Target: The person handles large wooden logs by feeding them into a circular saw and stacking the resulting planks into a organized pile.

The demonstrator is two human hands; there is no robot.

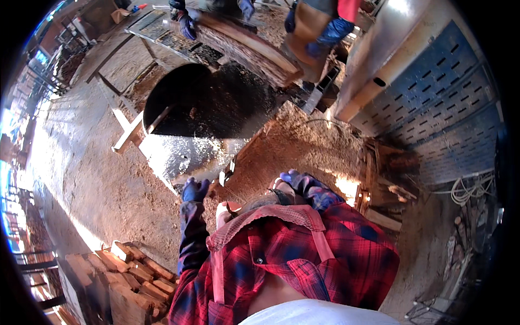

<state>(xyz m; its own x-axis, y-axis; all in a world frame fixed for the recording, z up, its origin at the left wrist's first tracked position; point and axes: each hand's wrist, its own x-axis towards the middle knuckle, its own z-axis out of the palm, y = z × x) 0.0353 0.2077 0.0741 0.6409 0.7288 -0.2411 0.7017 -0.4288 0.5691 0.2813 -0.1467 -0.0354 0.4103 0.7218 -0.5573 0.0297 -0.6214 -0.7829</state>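
Note:
My left hand (195,189), in a blue-purple glove, is at the near edge of a bright metal plate (187,160); its fingers are apart and it holds nothing I can see. Whether it touches the plate, I cannot tell. In front of my waist is my right hand (291,176), gloved alike and partly hidden by its sleeve, its visible fingers apart with nothing seen in them. Beyond the plate stands a large dark round disc (208,103), which looks like a saw blade. A long bark-edged log slab (246,49) lies past it, with a co-worker's gloved hand (187,26) on its left end.
Another person's blue-gloved hand (333,32) is beyond the slab's right end. Cut wood blocks (135,276) are stacked at lower left. Sawdust (303,138) covers the ground ahead. A slotted metal panel (439,92) stands on the right, near a coiled cable (471,189).

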